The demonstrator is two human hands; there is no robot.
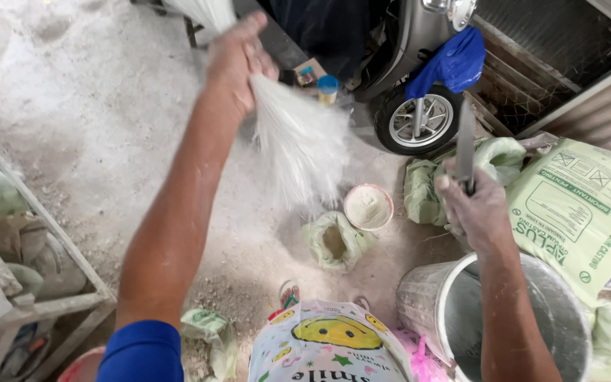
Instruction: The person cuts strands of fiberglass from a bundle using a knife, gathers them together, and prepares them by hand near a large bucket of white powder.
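1. White fibre bundle point(298, 141) is hanging fanned out over the dusty concrete floor point(93, 106), above a small white powder-filled tub point(368, 206).
2. Left hand point(238, 60) is clenching the bundle's upper part.
3. Right hand point(476, 205) is gripping a grey flat-bladed knife point(465, 145), blade up.
4. Grey metal bucket point(426, 304) is sitting just below that wrist.

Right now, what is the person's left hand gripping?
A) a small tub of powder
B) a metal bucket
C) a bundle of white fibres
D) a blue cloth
C: the left hand is closed around a bundle of white fibres that fan downward above the dusty floor, while the right hand holds a knife over the metal bucket.
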